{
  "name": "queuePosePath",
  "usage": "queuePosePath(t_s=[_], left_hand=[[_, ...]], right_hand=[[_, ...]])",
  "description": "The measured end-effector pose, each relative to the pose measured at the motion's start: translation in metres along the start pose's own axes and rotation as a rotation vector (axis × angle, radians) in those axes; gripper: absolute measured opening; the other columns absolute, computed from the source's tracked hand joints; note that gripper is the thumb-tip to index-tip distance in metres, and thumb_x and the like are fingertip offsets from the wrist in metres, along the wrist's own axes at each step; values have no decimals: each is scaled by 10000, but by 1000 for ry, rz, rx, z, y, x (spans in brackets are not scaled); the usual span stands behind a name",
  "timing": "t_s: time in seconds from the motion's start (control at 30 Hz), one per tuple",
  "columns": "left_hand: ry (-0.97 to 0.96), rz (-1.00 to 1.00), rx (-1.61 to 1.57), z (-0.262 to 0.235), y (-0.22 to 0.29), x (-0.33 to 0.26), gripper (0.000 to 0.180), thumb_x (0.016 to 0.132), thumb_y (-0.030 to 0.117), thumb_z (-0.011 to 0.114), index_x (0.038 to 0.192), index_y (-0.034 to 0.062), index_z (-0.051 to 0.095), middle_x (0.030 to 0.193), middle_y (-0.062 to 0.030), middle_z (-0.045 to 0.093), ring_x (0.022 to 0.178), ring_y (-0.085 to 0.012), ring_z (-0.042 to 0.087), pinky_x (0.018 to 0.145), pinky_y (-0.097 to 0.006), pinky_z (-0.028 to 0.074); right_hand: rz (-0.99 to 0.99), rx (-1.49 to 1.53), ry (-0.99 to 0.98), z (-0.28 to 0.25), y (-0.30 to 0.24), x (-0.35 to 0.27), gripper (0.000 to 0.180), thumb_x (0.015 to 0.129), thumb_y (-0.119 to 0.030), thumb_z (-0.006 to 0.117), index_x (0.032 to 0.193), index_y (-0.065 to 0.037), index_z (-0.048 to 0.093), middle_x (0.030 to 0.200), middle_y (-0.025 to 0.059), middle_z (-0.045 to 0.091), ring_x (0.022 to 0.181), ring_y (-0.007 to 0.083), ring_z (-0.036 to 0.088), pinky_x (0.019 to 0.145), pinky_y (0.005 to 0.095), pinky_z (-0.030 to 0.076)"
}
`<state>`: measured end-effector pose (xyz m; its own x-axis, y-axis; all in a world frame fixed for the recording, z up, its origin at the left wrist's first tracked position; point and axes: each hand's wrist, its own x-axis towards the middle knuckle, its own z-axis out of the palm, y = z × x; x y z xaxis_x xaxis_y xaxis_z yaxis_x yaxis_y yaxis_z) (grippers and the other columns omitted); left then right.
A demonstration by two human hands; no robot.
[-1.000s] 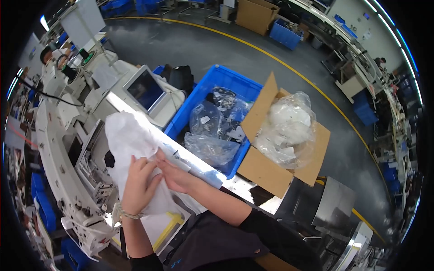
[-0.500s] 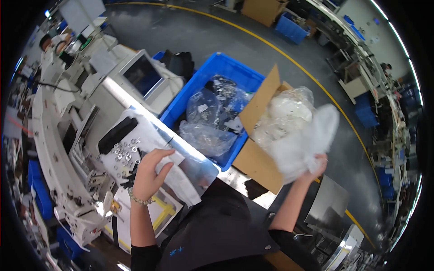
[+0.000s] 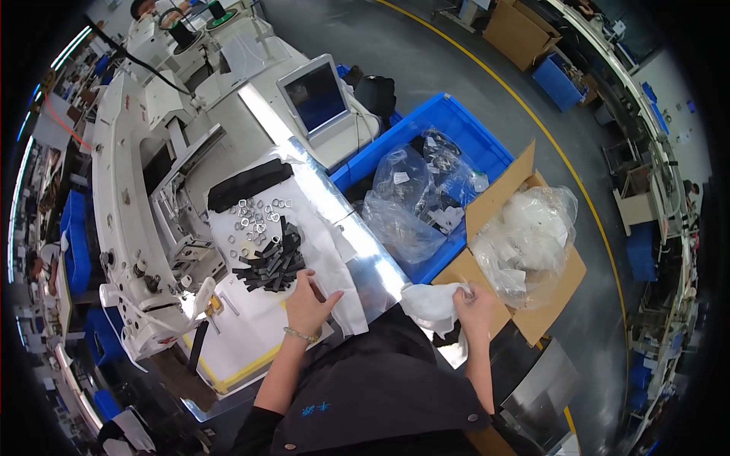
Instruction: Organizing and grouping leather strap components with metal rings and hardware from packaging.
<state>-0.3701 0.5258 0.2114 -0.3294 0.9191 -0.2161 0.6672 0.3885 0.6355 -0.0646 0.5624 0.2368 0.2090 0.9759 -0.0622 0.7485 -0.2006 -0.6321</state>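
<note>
My right hand [image 3: 474,310] pinches a crumpled white plastic bag [image 3: 430,305] just in front of my body, beside the open flap of a cardboard box. My left hand [image 3: 310,305] is open, thumb and fingers apart, at the near edge of a heap of short black strips [image 3: 275,263]. Beyond that heap lie several small metal rings [image 3: 255,219] and a rolled black cloth [image 3: 249,185]. All of these rest on a white sheet [image 3: 323,242]. Whether my left fingertips touch the strips or the sheet, I cannot tell.
A white sewing machine [image 3: 122,197] stands at the left, with a small screen [image 3: 315,96] behind the table. Ahead to the right is a blue bin [image 3: 456,114] of clear bags. Beside it, the cardboard box [image 3: 498,190] holds white bagged goods [image 3: 525,235].
My right hand has brought the white bag from above the cardboard box inward to my body. The left hand stays near the strips, which now show more. The whole view has shifted.
</note>
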Motion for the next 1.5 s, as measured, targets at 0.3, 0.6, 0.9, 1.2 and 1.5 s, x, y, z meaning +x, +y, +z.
queuePosePath(t_s=[0.3, 0.6, 0.9, 1.2, 1.5], left_hand=[[18, 39, -154, 21, -16, 7, 605, 707, 201, 674, 1209, 65, 366, 920, -130, 568, 583, -209, 554, 558, -321, 440], [58, -71, -515, 18, -11, 16, 527, 752, 68, 579, 1232, 49, 363, 1077, -114, 506, 646, -154, 470, 608, -307, 413], [63, 81, -838, 31, -16, 24, 395, 773, 2, 380, 1167, 25, 390, 1097, -94, 429, 1005, -148, 413, 900, -243, 322], [167, 72, -1210, -36, 15, 40, 424, 754, 17, 352, 1172, 21, 420, 1102, -62, 454, 999, -119, 429, 890, -241, 333], [420, 9, -1178, -130, -22, 66, 461, 746, 31, 346, 1202, 30, 416, 1153, -82, 453, 1033, -146, 446, 919, -270, 349]], right_hand=[[-197, -93, 101, 48, 10, 49, 446, 673, 19, 563, 1097, -48, 444, 1127, 214, 425, 969, 394, 486, 744, 398, 433], [-508, -389, -13, 45, -82, 45, 695, 645, -92, 630, 1295, -143, 391, 1402, 212, 197, 1289, 363, 213, 971, 572, 174], [-283, 506, -590, 153, -114, 5, 261, 858, -98, 557, 1097, -4, 510, 879, 73, 576, 622, 98, 528, 533, 221, 448], [151, 1079, -1083, 169, -168, 21, 355, 887, -164, 523, 1214, -50, 446, 1038, 57, 562, 925, 103, 531, 798, 236, 423], [-20, 835, -1432, 236, -263, 65, 565, 726, -62, 687, 1233, -66, 437, 1001, 76, 584, 902, 139, 569, 755, 263, 466]])
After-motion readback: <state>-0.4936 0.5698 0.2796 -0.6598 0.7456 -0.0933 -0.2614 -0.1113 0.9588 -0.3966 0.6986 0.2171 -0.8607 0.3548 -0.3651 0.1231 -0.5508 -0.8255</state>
